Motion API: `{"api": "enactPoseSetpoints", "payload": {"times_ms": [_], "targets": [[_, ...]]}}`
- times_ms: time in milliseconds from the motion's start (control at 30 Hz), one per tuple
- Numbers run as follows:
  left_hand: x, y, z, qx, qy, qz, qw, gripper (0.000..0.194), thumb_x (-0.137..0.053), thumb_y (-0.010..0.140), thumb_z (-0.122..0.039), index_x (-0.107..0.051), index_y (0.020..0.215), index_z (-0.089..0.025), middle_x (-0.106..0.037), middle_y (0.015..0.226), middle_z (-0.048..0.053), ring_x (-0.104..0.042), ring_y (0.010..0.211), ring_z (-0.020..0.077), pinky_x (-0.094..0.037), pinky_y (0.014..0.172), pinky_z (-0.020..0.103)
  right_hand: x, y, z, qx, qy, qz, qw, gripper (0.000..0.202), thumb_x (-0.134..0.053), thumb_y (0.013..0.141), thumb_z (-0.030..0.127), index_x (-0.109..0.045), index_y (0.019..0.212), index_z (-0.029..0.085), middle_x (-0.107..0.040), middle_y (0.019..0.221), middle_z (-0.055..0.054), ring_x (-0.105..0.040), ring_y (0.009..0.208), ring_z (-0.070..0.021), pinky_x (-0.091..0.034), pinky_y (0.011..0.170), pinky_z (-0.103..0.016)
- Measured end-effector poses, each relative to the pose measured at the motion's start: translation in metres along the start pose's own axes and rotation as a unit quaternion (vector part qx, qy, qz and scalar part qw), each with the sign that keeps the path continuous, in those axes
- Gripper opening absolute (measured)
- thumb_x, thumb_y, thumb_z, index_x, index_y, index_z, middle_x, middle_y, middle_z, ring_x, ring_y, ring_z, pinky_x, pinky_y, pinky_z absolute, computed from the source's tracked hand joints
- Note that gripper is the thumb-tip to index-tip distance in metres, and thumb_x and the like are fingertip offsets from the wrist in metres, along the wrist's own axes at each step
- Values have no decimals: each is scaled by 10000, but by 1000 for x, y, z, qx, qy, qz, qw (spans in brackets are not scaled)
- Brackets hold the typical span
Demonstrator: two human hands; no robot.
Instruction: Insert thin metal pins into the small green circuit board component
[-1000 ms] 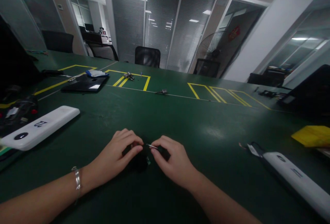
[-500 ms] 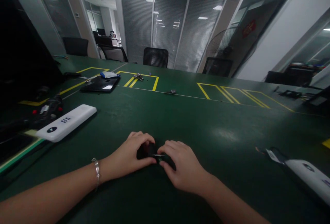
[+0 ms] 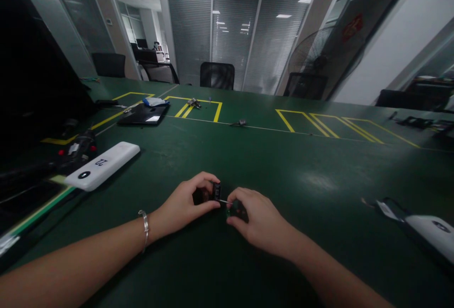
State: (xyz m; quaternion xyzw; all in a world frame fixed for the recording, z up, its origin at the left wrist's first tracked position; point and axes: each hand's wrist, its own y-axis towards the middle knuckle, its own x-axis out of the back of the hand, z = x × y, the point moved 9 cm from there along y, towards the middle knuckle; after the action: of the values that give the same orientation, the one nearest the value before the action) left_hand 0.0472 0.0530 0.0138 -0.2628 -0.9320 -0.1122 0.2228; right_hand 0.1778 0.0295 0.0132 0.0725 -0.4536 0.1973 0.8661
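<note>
Near the middle of the green table [image 3: 198,147], my left hand [image 3: 189,201] grips a small black block [image 3: 217,190] between thumb and fingers. My right hand [image 3: 253,213] pinches a small dark part with a green tint [image 3: 232,211], partly hidden by the fingers. A thin metal pin or shaft [image 3: 225,201] spans the short gap between the block and my right fingertips. Whether it is fixed in the block cannot be made out. A clear bracelet circles my left wrist.
A white power bank [image 3: 106,165] lies at the left beside black gear with red knobs [image 3: 80,149]. Farther back are a black tablet [image 3: 144,115], metal parts [image 3: 193,103] and a small dark tool [image 3: 241,122]. Another white device [image 3: 431,232] sits at the right.
My hands have moved slightly apart, and the black block and thin metal piece show more clearly between them. The whole view has shifted slightly.
</note>
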Motion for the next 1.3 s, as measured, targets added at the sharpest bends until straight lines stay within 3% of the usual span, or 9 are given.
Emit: {"api": "enactPoseSetpoints", "payload": {"times_ms": [367, 500, 667, 867, 1300], "targets": [[-1, 1, 0, -1, -20, 6, 1000, 391, -686, 812, -220, -500, 1156, -228, -638, 924, -2, -615, 876, 182, -484, 820, 342, 3, -1, 4, 2, 7, 4, 1000, 189, -685, 802, 276, -627, 978, 239, -636, 987, -18, -587, 921, -225, -453, 781, -368], [1, 1, 1, 5, -44, -6, 999, 401, -680, 818, -229, -488, 1170, -221, -643, 893, 1, -625, 859, 188, -495, 805, 346, 7, 1, -5, 1, 64, -64, 996, 151, -662, 816, 251, -609, 954, 225, -623, 936, -15, -590, 823, -192, -457, 708, -322], [-4, -1, -2, 2, -74, 14, 997, 419, -679, 828, -221, -466, 1189, -212, -662, 868, 2, -643, 841, 188, -501, 793, 345, 14, -1, -11, 17, 191, -151, 970, 143, -639, 840, 220, -575, 968, 219, -575, 879, -4, -549, 734, -149, -441, 641, -262], [-12, -2, -8, -29, -41, 38, 998, 386, -670, 838, -223, -482, 1176, -218, -649, 859, -6, -639, 794, 171, -502, 726, 308, 13, -6, 12, 95, 221, -133, 962, 135, -631, 842, 164, -578, 954, 219, -524, 839, 11, -502, 701, -129, -415, 630, -241], [-15, -5, -14, -59, 33, 43, 997, 355, -674, 832, -188, -513, 1146, -221, -642, 850, -10, -629, 764, 156, -485, 683, 269, 10, -7, 18, 121, 162, -133, 970, 186, -627, 822, 109, -542, 948, 216, -533, 863, 5, -522, 758, -143, -414, 666, -258]]}}
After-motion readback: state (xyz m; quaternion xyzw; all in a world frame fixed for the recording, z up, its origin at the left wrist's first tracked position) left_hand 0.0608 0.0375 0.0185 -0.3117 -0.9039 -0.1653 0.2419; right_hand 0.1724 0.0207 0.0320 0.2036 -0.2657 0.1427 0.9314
